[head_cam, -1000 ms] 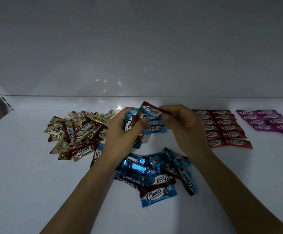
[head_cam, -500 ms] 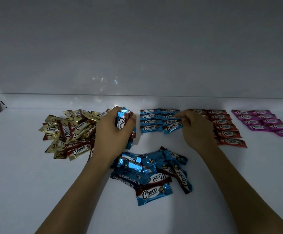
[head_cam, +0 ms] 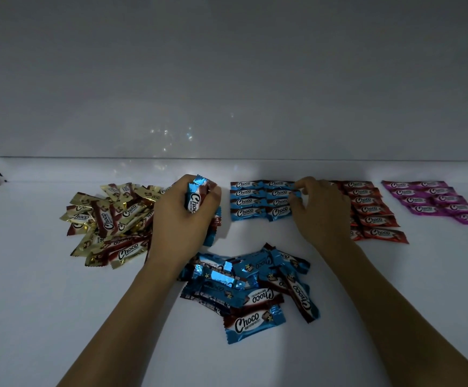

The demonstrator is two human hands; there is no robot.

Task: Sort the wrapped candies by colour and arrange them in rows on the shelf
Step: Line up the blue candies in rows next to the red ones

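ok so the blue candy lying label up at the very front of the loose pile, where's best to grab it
Pinch the front blue candy across its short width at the middle, coming from above and the near side. It lies flat, label up, with its near long edge clear of the loose blue pile; its far edge sits against other wrappers.
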